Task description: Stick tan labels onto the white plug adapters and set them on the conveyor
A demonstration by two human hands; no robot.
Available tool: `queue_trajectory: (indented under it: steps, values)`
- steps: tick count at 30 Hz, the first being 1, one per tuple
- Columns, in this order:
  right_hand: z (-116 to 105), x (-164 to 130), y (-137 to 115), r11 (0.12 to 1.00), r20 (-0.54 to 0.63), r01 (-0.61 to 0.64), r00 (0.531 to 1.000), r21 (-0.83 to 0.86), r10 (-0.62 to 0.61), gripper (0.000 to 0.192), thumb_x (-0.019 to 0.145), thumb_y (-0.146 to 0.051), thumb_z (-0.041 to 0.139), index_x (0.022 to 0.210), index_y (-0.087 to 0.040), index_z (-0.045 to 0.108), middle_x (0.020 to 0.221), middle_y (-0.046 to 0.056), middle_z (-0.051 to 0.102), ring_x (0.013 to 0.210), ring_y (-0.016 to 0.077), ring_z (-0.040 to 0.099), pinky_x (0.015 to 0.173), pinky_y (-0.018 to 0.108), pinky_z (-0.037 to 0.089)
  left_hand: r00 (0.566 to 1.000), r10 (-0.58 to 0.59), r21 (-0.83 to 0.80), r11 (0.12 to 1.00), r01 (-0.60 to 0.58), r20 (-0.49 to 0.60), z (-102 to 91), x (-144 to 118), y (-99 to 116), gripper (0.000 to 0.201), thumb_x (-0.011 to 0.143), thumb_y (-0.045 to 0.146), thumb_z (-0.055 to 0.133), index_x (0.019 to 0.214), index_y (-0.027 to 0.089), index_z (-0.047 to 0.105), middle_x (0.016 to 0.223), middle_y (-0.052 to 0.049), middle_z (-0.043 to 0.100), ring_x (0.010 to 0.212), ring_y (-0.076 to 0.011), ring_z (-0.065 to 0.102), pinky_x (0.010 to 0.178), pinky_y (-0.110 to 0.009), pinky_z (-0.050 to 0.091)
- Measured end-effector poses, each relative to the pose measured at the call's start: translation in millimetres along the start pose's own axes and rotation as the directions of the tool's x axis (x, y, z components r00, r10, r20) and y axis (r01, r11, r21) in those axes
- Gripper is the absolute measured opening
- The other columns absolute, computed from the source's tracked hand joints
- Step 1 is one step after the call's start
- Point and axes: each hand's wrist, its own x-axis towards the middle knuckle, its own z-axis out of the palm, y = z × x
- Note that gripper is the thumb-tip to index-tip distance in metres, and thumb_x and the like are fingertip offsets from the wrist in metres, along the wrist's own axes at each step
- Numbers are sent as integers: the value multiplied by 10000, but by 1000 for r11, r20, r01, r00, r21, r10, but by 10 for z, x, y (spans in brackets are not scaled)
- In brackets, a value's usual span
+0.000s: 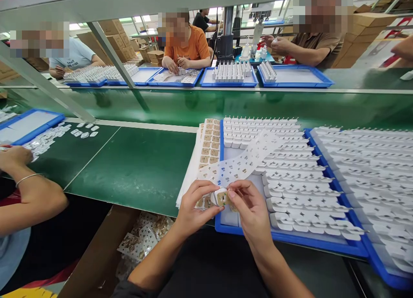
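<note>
My left hand [196,205] is closed round a small white plastic housing [215,197], holding it by its sides. On the face of the housing lies a tan sticker [222,198] with small dark cutouts. The thumb and fingers of my right hand [253,207] pinch at the sticker's right edge. Just behind my hands, a white perforated backing sheet [240,164] curls up over the tray. Sheets of tan stickers [210,145] are stacked left of the blue tray [241,230], which holds rows of white housings [290,181] with thin pins.
A second blue tray [383,274] of white parts stands at the right. To the left, a co-worker's arm [35,194] rests near loose white pieces [48,141]. Below the bench, a cardboard box [100,250] holds scrap sheets. Co-workers sit across the green belt [180,102].
</note>
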Motion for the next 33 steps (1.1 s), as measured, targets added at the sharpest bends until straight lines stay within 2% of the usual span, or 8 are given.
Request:
queue_trajectory:
  steps: [9,23,29,33]
  values:
    - [-8,-36,-10,998,-1,1,1000,-60,-1,73,903,-291,673,971,-280,651,881,-14,610,867,149,597,819,289,475,1000,4,-10,1000,-4,19,-7,-1,19,474,774,190,798,1211,262,629,1101,-55,640,1013,-195,634,894,-318,536]
    - [58,-43,-32,964,-39,106,992,-242,-119,143,868,-249,699,1000,-263,646,844,-5,615,817,167,625,787,333,525,999,35,23,999,-35,5,-1,23,65,438,786,201,787,1196,248,638,1069,-67,654,989,-205,648,862,-339,558]
    - [72,-62,-4,894,-40,184,975,-409,-219,184,871,-220,687,1042,-262,635,865,9,622,786,177,642,765,352,548,996,69,44,997,-66,-53,24,17,79,415,783,198,789,1173,232,651,1037,-61,664,962,-196,654,845,-322,562]
    - [83,-75,4,829,-9,290,942,-479,-334,294,860,-178,687,1125,-282,613,940,22,615,835,184,634,790,363,555,993,76,46,996,-72,-91,45,2,73,396,784,201,790,1154,227,652,1021,-56,663,944,-188,659,837,-317,564]
